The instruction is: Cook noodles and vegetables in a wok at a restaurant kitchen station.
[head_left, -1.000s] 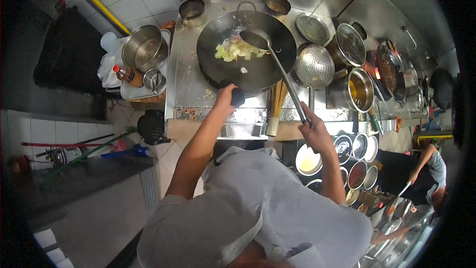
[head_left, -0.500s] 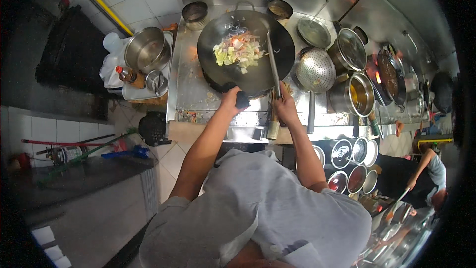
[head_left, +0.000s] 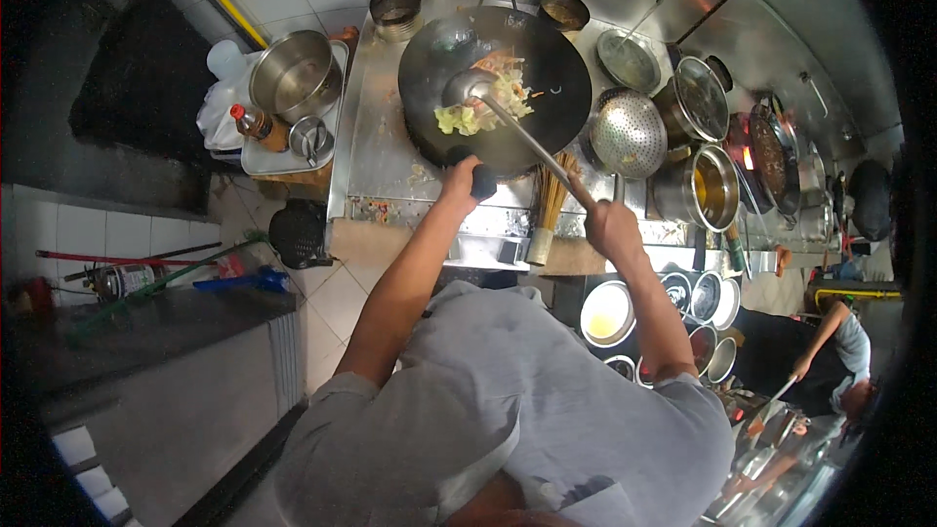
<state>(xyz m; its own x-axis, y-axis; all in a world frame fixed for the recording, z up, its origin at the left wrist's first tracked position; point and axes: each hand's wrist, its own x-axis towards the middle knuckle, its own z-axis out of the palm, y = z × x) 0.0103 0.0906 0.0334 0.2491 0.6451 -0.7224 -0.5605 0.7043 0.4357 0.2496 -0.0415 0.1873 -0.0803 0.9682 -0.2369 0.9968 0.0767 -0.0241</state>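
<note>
Your left hand [head_left: 461, 185] gripped the round black wok [head_left: 427, 73] by its dark handle [head_left: 484, 182] | right hand [head_left: 615, 226] clasped long silver ladle [head_left: 532, 143] | pale-green chopped vegetables [head_left: 514, 94] lay mid-wok | steady wok, low sweeps seemed advisable

A professional-looking kitchen: big wok [head_left: 427, 78], steel counter [head_left: 374, 151], perforated strainer [head_left: 628, 135], clustered bowls [head_left: 615, 299] and a co-worker [head_left: 855, 346].

Left hand [head_left: 461, 183] gripping wok [head_left: 563, 78], right hand [head_left: 614, 228] holding ladle [head_left: 469, 86]
</note>
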